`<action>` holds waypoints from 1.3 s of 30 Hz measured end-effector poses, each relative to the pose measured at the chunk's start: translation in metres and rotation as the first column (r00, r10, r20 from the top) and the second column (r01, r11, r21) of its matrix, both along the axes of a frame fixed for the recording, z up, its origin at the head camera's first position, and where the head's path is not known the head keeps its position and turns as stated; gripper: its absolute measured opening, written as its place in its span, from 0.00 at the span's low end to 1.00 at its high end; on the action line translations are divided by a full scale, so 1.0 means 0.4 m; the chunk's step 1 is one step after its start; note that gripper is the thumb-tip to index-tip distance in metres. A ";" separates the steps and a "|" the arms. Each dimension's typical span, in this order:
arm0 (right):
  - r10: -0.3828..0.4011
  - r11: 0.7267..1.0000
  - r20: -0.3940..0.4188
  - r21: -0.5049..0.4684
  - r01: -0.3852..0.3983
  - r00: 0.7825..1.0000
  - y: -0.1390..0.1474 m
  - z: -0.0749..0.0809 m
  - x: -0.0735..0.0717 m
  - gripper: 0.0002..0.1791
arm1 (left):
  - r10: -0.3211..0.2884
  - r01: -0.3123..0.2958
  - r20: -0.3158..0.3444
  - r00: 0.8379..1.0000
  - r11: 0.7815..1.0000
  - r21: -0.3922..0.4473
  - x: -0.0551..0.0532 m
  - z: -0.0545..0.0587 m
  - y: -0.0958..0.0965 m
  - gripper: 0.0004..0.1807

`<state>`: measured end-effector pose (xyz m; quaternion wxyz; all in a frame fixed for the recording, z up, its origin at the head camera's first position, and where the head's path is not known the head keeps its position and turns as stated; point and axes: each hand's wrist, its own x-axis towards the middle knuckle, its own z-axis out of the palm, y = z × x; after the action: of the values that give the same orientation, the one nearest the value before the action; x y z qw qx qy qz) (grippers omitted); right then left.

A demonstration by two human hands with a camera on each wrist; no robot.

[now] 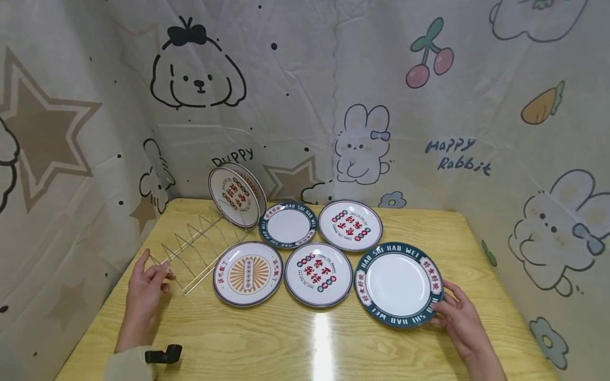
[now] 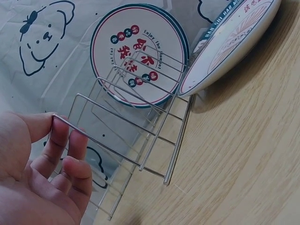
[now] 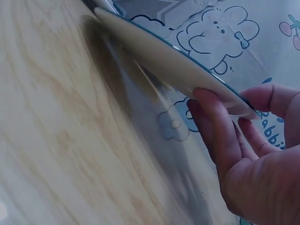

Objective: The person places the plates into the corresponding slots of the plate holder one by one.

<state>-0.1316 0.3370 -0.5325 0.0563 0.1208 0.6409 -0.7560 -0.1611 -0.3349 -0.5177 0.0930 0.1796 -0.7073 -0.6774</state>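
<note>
Plate (image 1: 397, 284) and rack (image 2: 157, 136) are each pinched, by your right hand (image 1: 459, 318) and left hand (image 1: 145, 288) respectively. Held at one edge, the plate could tip and drop.

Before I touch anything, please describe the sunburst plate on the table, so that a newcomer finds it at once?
On the wooden table, find the metal wire rack that the left hand pinches. Just right of its near end, in the head view, lies the sunburst plate. Unlike the next plate to the right, with red central characters, it shows an orange sunburst, the only one lying flat.
</note>
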 end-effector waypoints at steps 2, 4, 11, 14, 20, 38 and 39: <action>-0.009 1.000 -0.024 -0.022 0.008 1.000 -0.003 -0.003 0.000 0.31 | 0.007 -0.007 0.010 1.000 1.000 -0.004 -0.002 0.002 -0.001 0.46; -0.014 0.999 -0.045 -0.050 0.012 0.999 -0.007 -0.004 0.000 0.31 | 0.010 -0.010 0.015 1.000 1.000 -0.001 -0.003 0.003 -0.001 0.46; -0.036 0.991 -0.089 -0.129 0.025 0.995 -0.018 -0.008 0.002 0.35 | -0.011 0.011 0.005 1.000 1.000 0.008 0.001 0.001 -0.005 0.47; -0.047 0.990 -0.095 -0.140 0.033 0.994 -0.023 -0.011 0.007 0.37 | -0.024 0.024 0.003 1.000 1.000 0.006 0.006 -0.002 -0.007 0.48; -0.060 0.988 -0.091 -0.146 0.047 0.994 -0.028 -0.008 0.010 0.40 | -0.042 0.043 -0.020 0.999 0.999 0.009 0.006 -0.002 -0.005 0.48; 0.016 0.989 -0.142 -0.146 -0.037 0.990 -0.092 0.013 -0.008 0.41 | -0.035 0.035 -0.011 0.999 0.999 0.004 0.003 0.002 -0.003 0.47; 0.017 0.989 -0.145 -0.142 -0.038 0.989 -0.098 0.016 -0.009 0.41 | -0.037 0.037 -0.015 0.999 0.999 0.002 0.004 0.001 -0.003 0.47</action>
<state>-0.1351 0.2979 -0.5259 0.0290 0.0529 0.5884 -0.8063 -0.1595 -0.3363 -0.5171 0.0855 0.1618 -0.7089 -0.6811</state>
